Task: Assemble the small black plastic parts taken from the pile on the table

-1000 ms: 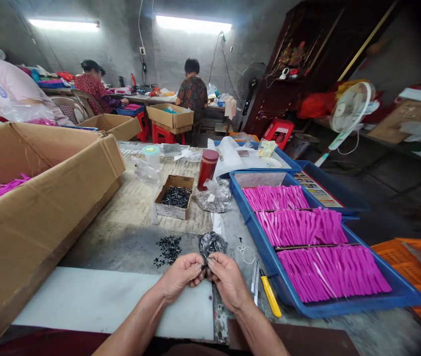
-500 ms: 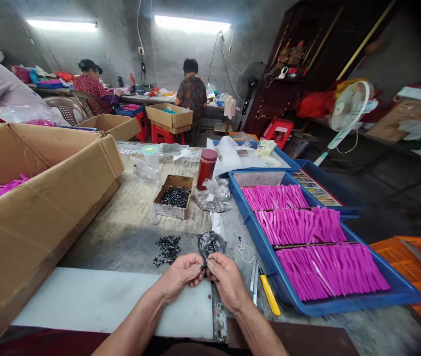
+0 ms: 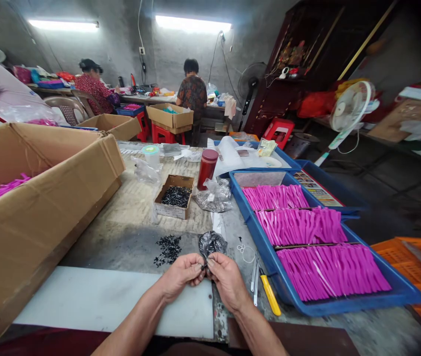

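My left hand (image 3: 181, 274) and my right hand (image 3: 227, 278) meet at the fingertips over the table's near edge, both closed in a pinch on a small dark part that I cannot make out. Just beyond the fingers lies a crumpled dark plastic bag (image 3: 212, 243). A scatter of small black parts (image 3: 167, 248) lies to its left. A small cardboard box (image 3: 174, 196) of black parts stands farther back. Right of my right hand lies a yellow-handled tool (image 3: 270, 295).
A blue tray (image 3: 269, 259) with rows of pink strips fills the right. A large cardboard box (image 3: 35, 207) with pink pieces stands at left. A red cup (image 3: 207, 169), a clear bag (image 3: 213, 198) and a white board (image 3: 99, 301) are nearby. Other people sit at tables behind.
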The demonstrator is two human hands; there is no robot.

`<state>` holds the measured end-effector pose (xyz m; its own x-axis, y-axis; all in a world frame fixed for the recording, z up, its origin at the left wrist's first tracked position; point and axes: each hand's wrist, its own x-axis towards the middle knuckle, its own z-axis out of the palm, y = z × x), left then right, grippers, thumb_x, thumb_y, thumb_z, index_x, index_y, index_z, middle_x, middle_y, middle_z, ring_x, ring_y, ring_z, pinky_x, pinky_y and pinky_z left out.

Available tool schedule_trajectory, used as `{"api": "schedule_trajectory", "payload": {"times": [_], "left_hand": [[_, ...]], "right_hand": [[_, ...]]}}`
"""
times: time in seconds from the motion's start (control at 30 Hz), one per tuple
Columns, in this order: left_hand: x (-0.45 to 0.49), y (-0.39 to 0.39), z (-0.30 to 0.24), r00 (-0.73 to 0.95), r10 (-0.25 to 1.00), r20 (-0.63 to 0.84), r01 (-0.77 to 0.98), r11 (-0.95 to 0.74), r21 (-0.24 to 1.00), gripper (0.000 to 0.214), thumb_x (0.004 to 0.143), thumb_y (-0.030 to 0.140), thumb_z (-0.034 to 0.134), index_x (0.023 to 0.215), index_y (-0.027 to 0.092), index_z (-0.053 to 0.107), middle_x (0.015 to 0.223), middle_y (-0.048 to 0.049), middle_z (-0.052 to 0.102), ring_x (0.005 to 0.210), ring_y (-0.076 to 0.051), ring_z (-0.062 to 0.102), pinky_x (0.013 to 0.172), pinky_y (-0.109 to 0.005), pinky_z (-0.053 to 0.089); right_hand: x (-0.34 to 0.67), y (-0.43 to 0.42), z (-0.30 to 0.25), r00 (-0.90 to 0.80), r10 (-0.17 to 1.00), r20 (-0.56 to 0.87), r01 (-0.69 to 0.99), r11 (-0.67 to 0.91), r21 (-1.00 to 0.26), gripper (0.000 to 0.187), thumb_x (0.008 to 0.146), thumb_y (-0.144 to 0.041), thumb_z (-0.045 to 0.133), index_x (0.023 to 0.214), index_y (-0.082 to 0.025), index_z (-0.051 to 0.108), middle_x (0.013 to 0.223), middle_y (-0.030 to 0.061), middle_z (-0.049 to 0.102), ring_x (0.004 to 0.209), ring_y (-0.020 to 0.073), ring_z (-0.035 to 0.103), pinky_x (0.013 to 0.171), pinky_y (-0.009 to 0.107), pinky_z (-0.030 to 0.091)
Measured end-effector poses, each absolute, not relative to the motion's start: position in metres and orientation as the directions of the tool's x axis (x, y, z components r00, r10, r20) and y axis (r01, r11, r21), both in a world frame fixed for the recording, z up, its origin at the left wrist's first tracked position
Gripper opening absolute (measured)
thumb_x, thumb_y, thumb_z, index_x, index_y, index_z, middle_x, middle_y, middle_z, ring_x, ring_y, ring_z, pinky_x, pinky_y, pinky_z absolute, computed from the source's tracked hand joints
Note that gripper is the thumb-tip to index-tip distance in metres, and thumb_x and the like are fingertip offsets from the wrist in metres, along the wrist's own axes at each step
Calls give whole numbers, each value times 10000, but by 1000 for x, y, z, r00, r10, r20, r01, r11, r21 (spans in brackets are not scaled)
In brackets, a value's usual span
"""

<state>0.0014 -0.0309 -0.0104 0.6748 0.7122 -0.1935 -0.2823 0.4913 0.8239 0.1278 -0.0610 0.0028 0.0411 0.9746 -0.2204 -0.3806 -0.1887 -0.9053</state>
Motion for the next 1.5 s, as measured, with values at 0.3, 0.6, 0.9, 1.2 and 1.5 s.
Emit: {"api": "schedule_trajectory", "payload": {"times": [0.3, 0.6, 0.9, 1.2, 1.5], "left_hand": [[1, -31, -9, 681, 706, -196, -277, 495, 823, 284, 625, 358, 606, 722, 119, 487, 533, 21, 465, 448, -53, 364, 454, -182, 230], [1, -30, -9, 687, 705, -179, -280, 484, 829, 259, 643, 330, 594, 726, 113, 479, 532, 19, 460, 451, -51, 357, 452, -182, 230], [1, -31, -10, 686, 704, -181, -272, 480, 834, 252, 648, 327, 587, 723, 113, 475, 526, 22, 451, 454, -53, 352, 455, -184, 228], [1, -31, -11, 709, 688, -158, -286, 484, 827, 228, 668, 310, 566, 716, 113, 463, 543, 15, 450, 459, -53, 342, 453, -184, 220], [1, -30, -10, 705, 687, -175, -269, 487, 831, 213, 670, 295, 560, 680, 101, 472, 551, 5, 459, 455, -51, 349, 451, -182, 226]], "right_hand": [[127, -62, 2, 42, 974, -221, -399, -186, -898, 209, 610, -329, 591, 556, -154, 490, 467, -54, 402, 442, 71, 297, 447, 213, 213], [127, -62, 2, 44, 972, -231, -401, -195, -895, 212, 597, -335, 597, 554, -157, 490, 466, -54, 402, 438, 72, 292, 444, 214, 208], [128, -62, -7, 16, 979, -203, -392, -180, -902, 187, 633, -302, 580, 570, -153, 486, 475, -58, 399, 451, 70, 313, 450, 207, 230], [134, -59, -1, -18, 983, -184, -311, -181, -933, 190, 609, -307, 596, 558, -162, 483, 467, -59, 443, 442, 78, 389, 454, 207, 301], [137, -59, 7, -73, 988, -139, -161, -149, -976, 183, 652, -316, 557, 585, -161, 488, 519, -33, 508, 504, 108, 474, 512, 226, 364]]}}
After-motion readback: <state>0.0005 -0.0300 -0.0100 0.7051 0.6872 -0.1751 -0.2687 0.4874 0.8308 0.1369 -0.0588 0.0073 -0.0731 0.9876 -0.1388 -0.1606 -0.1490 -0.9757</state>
